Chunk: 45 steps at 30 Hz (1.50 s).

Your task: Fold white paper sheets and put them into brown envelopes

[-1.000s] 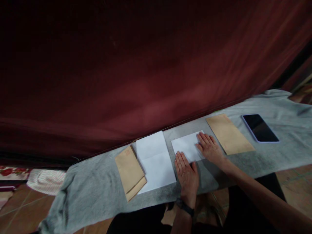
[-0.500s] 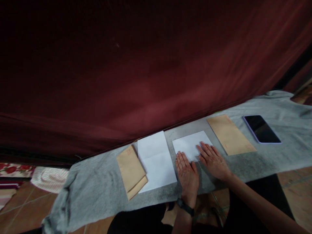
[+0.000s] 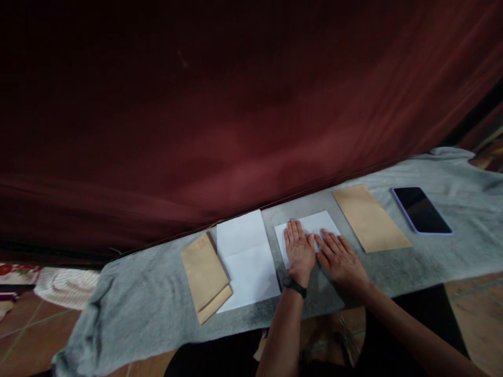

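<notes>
A folded white sheet of paper (image 3: 319, 222) lies in front of me on the grey cloth. My left hand (image 3: 299, 248) rests flat on its left part, fingers stretched toward the far edge, a dark band at the wrist. Flat on the near right part of the same sheet is my right hand (image 3: 340, 259), its fingers extended and slightly spread. The two thumbs are close together. Part of the sheet is hidden under both hands. To the left is a stack of white paper (image 3: 251, 272) with a crease across it. On the right lies a brown envelope (image 3: 371, 217).
More brown envelopes (image 3: 205, 275) overlap the left side of the white stack. A phone (image 3: 421, 210) in a purple case lies at the right. The grey cloth (image 3: 145, 303) covers the narrow surface, and a dark red curtain (image 3: 236, 131) hangs along its far edge.
My left hand has slid forward over the folded sheet, from its near edge toward its far edge. My right hand stays almost in place. The view has shifted slightly.
</notes>
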### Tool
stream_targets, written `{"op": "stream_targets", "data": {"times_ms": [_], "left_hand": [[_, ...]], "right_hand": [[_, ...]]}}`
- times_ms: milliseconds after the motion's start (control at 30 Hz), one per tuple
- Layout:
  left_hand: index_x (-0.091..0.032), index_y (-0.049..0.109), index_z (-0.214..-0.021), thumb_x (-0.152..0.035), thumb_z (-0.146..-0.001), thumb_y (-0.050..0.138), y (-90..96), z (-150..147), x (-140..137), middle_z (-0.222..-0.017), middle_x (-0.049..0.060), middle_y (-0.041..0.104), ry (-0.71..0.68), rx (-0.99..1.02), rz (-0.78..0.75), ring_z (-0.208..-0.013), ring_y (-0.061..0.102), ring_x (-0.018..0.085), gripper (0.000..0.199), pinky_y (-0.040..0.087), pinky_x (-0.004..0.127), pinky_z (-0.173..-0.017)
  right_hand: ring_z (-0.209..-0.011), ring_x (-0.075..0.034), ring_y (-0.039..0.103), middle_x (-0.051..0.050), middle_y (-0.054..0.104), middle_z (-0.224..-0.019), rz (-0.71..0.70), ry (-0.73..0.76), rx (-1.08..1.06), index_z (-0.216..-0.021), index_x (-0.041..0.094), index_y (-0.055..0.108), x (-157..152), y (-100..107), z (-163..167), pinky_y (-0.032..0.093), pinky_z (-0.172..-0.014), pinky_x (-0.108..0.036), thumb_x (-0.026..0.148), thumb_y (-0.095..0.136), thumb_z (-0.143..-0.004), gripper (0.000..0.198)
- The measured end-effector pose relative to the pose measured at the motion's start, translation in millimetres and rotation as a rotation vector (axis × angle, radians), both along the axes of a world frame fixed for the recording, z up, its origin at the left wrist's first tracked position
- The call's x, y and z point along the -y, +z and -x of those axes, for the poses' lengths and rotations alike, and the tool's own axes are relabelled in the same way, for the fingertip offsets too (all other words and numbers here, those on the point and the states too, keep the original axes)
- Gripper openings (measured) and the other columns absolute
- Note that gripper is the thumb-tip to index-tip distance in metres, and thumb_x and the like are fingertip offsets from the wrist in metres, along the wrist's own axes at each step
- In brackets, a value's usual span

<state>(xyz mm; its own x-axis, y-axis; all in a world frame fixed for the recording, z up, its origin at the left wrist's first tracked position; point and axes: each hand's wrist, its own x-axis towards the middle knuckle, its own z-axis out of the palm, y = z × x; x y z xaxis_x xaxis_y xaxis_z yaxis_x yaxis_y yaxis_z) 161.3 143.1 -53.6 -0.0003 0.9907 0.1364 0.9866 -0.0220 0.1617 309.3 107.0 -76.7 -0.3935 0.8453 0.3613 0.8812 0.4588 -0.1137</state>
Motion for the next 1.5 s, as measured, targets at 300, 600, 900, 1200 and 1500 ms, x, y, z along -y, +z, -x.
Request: {"op": "stream_targets", "data": {"times_ms": [300,600,900,1200,1500], "left_hand": [[0.004,0.031,-0.156,-0.034,-0.105,0.040,-6.7,15.5,17.9,-0.163,0.027,0.030,0.167,-0.031,-0.067,-0.155,0.022,0.033,0.064,0.028,0.050,-0.126],[-0.001,0.029,-0.158,-0.033,-0.105,0.040,-9.9,19.6,26.2,-0.163,0.025,0.030,0.177,0.011,-0.105,-0.155,0.022,0.032,0.063,0.029,0.053,-0.124],[-0.001,0.030,-0.158,-0.034,-0.104,0.040,-6.3,17.5,25.1,-0.164,0.025,0.028,0.188,-0.015,-0.060,-0.156,0.023,0.033,0.064,0.028,0.054,-0.124],[-0.001,0.028,-0.159,-0.038,-0.104,0.039,-5.1,14.3,25.5,-0.165,0.024,0.026,0.200,0.014,-0.039,-0.156,0.022,0.032,0.066,0.026,0.053,-0.125],[-0.001,0.030,-0.158,-0.038,-0.105,0.038,-1.6,16.6,24.8,-0.164,0.023,0.029,0.179,0.005,-0.015,-0.156,0.023,0.032,0.065,0.027,0.052,-0.126]], "right_hand": [[-0.145,-0.031,0.045,-0.014,0.037,-0.163,-0.002,-0.020,-0.025,-0.159,0.020,0.036,0.9,0.3,1.6,0.032,-0.120,-0.053,0.036,0.045,-0.103,0.059],[-0.145,-0.031,0.044,-0.012,0.039,-0.162,0.037,-0.052,-0.057,-0.157,0.020,0.041,-4.1,-1.1,3.8,0.031,-0.120,-0.052,0.034,0.040,-0.104,0.055],[-0.147,-0.030,0.041,-0.018,0.046,-0.157,0.038,0.088,-0.023,-0.147,0.010,0.052,-44.3,13.5,36.4,0.032,-0.119,-0.050,0.027,0.032,-0.106,0.049],[-0.145,-0.035,0.042,-0.019,0.036,-0.163,-0.031,-0.061,-0.077,-0.159,0.013,0.036,-40.4,-2.3,8.5,0.034,-0.117,-0.054,0.038,0.041,-0.104,0.060],[-0.142,-0.038,0.046,-0.023,0.041,-0.159,-0.043,-0.155,-0.070,-0.158,0.006,0.033,-37.4,-6.7,-14.7,0.038,-0.113,-0.054,0.045,0.039,-0.104,0.066]]}}
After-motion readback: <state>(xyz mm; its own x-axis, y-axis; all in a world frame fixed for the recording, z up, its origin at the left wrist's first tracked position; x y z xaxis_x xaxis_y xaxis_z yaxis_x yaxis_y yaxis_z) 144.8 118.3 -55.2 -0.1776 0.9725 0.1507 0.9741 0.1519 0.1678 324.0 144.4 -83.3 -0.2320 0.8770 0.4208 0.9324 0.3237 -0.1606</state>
